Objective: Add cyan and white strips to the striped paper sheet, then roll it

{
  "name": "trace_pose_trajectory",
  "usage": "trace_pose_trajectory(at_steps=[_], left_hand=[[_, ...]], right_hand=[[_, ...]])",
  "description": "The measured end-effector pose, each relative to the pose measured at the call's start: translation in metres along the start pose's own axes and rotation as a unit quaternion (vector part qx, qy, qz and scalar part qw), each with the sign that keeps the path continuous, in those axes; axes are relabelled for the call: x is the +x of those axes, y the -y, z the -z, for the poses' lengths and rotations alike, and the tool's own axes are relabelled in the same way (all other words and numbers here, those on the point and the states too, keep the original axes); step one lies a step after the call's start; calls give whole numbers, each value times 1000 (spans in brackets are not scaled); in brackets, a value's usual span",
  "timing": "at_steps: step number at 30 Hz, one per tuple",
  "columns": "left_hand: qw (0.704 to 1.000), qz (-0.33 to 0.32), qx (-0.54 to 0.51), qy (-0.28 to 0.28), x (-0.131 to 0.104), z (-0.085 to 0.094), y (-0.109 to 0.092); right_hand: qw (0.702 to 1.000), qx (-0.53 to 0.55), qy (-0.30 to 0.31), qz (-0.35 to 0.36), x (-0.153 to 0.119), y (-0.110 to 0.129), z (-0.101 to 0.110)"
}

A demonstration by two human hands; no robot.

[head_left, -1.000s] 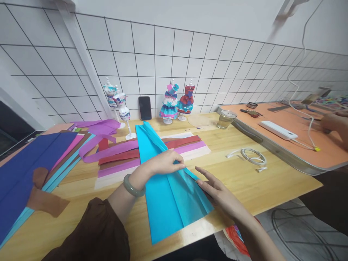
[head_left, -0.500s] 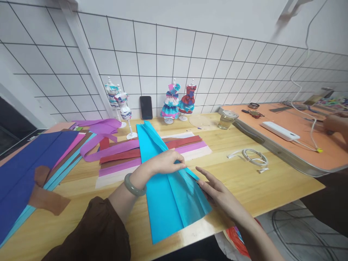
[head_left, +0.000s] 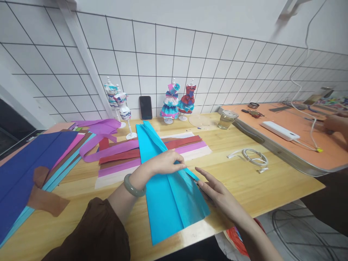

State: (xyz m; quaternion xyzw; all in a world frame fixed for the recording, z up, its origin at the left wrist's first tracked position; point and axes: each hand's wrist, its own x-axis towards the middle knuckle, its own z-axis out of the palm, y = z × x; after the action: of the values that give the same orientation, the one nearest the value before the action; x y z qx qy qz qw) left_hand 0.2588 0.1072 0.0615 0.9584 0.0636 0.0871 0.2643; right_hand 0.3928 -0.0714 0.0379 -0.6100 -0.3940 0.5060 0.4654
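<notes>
A long sheet of bright blue crepe paper (head_left: 163, 214) lies lengthwise across the table, folded along its right side. My left hand (head_left: 170, 162), with a green bangle at the wrist, is closed on the folded part near the middle. My right hand (head_left: 217, 188) is at the right edge of the paper, index finger stretched out and thumb against the edge. By that thumb shows a small, dark, metallic-looking bit, mostly hidden under the hand. Beneath the blue sheet lie red (head_left: 119, 156), purple and pale pink paper strips.
Several small dressed mannequins (head_left: 170, 101) and a phone (head_left: 146, 107) stand by the tiled wall. Folded dark blue paper (head_left: 35, 152) is at left. A lidded cup (head_left: 227, 119) and coiled white tape (head_left: 255, 157) are at right. A white power strip (head_left: 280, 131) and another person's hand (head_left: 337, 125) are beyond.
The right edge of the blue paper has shifted slightly by my right hand, and the metallic bit at the thumb shows more. My left hand stays in place.
</notes>
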Motion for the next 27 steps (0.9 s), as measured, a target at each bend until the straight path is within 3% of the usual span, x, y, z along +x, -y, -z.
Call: trace_pose_trajectory(at_steps=[21, 27], left_hand=[[1000, 6, 4, -3, 0, 0, -1], [1000, 1, -5, 0, 0, 1, -1]], right_hand=[[997, -74, -23, 2, -3, -4, 2], [992, -128, -13, 2, -13, -12, 14]])
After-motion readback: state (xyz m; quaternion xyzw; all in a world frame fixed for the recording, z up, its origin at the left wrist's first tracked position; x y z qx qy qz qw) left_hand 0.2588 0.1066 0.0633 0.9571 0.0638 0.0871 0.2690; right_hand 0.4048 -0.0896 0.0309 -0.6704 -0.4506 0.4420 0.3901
